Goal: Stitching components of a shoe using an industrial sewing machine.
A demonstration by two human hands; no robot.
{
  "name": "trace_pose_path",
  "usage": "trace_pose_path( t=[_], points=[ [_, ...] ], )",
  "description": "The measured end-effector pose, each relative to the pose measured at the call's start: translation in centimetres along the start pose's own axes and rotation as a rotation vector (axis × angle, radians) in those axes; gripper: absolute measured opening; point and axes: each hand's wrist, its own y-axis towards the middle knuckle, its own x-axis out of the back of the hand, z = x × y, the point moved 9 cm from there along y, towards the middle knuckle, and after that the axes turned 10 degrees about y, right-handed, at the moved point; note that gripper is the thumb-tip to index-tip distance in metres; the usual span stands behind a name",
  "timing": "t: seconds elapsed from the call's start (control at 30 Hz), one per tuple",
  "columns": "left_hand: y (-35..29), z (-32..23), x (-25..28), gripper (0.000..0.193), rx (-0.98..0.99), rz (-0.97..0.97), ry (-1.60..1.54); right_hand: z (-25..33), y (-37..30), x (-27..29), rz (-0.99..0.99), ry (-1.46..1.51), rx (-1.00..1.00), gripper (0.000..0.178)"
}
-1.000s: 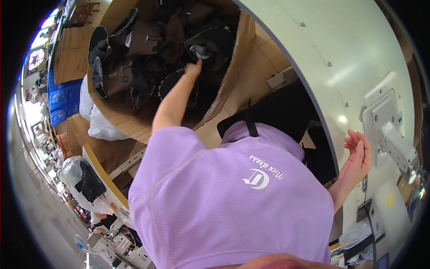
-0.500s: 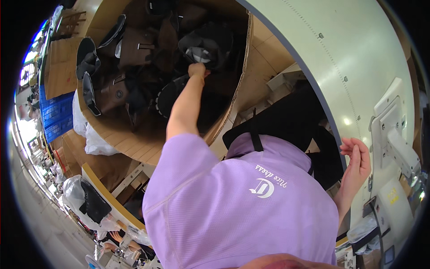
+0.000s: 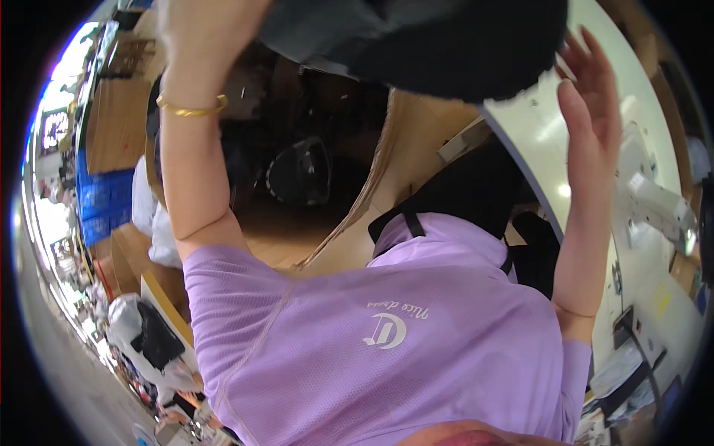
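A black cap (image 3: pixel 424 44), its shape only partly in view, is held up in front of me, cut off by the top edge. My left hand (image 3: pixel 216 30), blurred and also cut off at the top, grips its left side; the fingertips are hidden. My right hand (image 3: pixel 591 111) is raised at the cap's right edge, thumb and fingers apart; I cannot tell whether it touches. Behind the cap, a large cardboard box (image 3: pixel 282 249) holds more dark pieces, one of them a rounded black piece (image 3: pixel 299 172).
A pale curved-looking tabletop (image 3: pixel 550 160) lies on the right, with a white machine arm (image 3: pixel 662 212) at its far side. Blue crates (image 3: pixel 104 201) and white plastic bags (image 3: pixel 160 230) stand to the left. A black bag-like item (image 3: pixel 158 334) rests at lower left.
My left hand has come up out of the box with the black cap, toward me. My right hand has risen from the table edge to the cap's right side.
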Motion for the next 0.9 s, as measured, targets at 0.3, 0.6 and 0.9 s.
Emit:
trace_pose_path(
  t=[0.3, 0.6, 0.9],
  points=[
    [-0.3, -18.4, -4.9, 0.053, -0.352, -0.08, -0.52, -0.8, -10.2, 16.7, -0.71, 0.241, -0.15, 0.017],
    [-15.8, -32.8, -12.9, 0.025, 0.022, 1.256, -1.84, 1.3, -14.0, 21.5, -0.673, 0.364, -0.123, 0.021],
    [-10.3, -35.9, -8.1, 0.023, -0.086, 0.954, -1.872, 4.4, -15.6, 21.9, -0.593, 0.489, -0.204, 0.02]
  ],
)
